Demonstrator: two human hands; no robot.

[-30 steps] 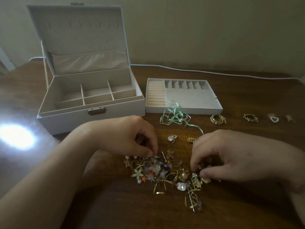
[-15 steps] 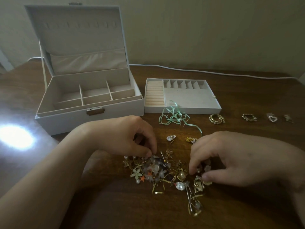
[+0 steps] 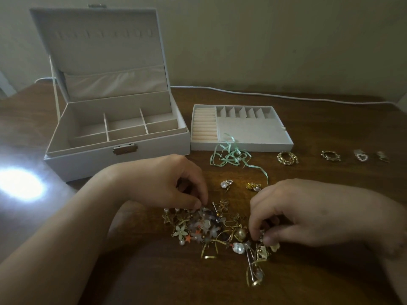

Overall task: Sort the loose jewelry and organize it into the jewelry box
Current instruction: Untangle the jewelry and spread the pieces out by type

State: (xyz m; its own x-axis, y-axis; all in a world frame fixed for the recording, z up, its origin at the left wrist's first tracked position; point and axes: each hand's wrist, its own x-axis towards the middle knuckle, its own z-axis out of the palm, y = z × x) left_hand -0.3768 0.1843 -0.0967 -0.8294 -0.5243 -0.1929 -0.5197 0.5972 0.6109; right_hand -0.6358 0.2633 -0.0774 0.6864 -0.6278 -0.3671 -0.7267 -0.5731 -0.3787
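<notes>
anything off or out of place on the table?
Yes: a mint green ribbon lies tangled against the removable tray, partly draped over its front edge; it is not jewelry. The jewelry pile is a knotted heap, which both hands, left hand and right hand, are picking at. Nothing looks broken.

We have one view only, from a wide-angle camera worn on the head, facing forward and down onto the surface (image 3: 308,282). It sits close above the two grips: the left hand (image 3: 163,183) and right hand (image 3: 308,214) fill the lower frame, forearms entering from the bottom corners. Beyond the grips we see the far edge of the surface and the wall (image 3: 286,45). Straight lines bow toward the frame edges.
</notes>
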